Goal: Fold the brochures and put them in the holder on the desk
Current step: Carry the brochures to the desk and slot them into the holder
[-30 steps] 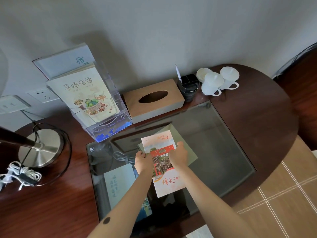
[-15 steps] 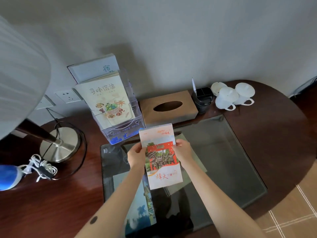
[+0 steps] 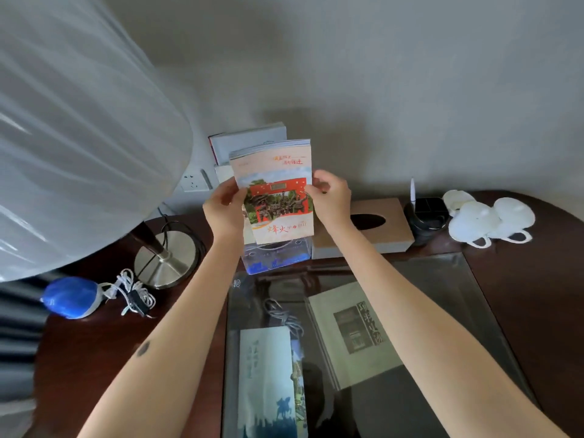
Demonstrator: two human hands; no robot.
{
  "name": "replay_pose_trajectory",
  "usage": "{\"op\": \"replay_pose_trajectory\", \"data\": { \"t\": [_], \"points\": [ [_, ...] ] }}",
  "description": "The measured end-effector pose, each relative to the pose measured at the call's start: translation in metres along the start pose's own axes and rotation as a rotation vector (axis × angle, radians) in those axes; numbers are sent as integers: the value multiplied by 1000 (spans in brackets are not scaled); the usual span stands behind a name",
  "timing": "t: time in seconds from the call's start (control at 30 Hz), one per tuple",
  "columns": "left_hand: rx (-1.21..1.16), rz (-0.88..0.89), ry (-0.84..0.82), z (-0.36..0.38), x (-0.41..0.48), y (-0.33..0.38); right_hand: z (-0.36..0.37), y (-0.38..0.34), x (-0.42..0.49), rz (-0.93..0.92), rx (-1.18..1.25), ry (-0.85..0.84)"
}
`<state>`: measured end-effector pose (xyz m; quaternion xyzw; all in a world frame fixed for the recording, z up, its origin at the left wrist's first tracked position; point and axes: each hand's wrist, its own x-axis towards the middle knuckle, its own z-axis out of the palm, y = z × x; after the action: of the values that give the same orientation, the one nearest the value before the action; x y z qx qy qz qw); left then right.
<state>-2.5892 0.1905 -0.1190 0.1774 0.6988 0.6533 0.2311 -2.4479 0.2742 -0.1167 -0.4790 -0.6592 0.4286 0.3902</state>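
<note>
A folded brochure point(image 3: 278, 197) with a red gate picture stands upright right in front of the clear plastic holder point(image 3: 276, 256) at the back of the desk. My left hand point(image 3: 224, 208) grips its left edge and my right hand point(image 3: 330, 200) pinches its right edge. Its lower edge is at the holder's front pocket; whether it sits inside I cannot tell. Other brochures point(image 3: 249, 142) stand behind it in the holder. Two more brochures lie on the glass desk top: a pale blue one point(image 3: 268, 374) and a beige one point(image 3: 354, 333).
A white lampshade point(image 3: 79, 137) fills the left, its metal base point(image 3: 166, 259) beside the holder. A blue object with a white cable point(image 3: 74, 297) lies front left. Right of the holder are a tissue box point(image 3: 379, 229), a black pen pot point(image 3: 426, 216) and white cups point(image 3: 489, 222).
Both hands have lifted the folded brochure off the glass and carried it back and up to the holder. The view has swung left, bringing in the lampshade.
</note>
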Motion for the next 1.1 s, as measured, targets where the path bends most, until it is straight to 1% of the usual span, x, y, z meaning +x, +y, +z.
{"op": "replay_pose_trajectory", "data": {
  "t": [0.1, 0.27, 0.4, 0.57, 0.7, 0.83, 1.1],
  "points": [
    [-34, 22, 37, -6, 11, 5, 12, -11, 15, -23, -2, -28],
    [9, 0, 87, -17, 21, -5, 32, -6, 17, -48, -49, -81],
    [22, -20, 94, -24, 25, -22, 45, 9, 12, -23, -67, -110],
    [103, -84, 95, -28, 21, -46, 53, 30, 7, 20, -134, -144],
    [167, -100, 89, -25, 20, -58, 57, 46, 3, 76, -147, -145],
    [264, -92, 119, -22, 16, -66, 60, 58, 1, 109, -144, -122],
    [368, 7, 175, -17, 6, -72, 63, 66, -1, 102, -144, -64]
  ]
}}
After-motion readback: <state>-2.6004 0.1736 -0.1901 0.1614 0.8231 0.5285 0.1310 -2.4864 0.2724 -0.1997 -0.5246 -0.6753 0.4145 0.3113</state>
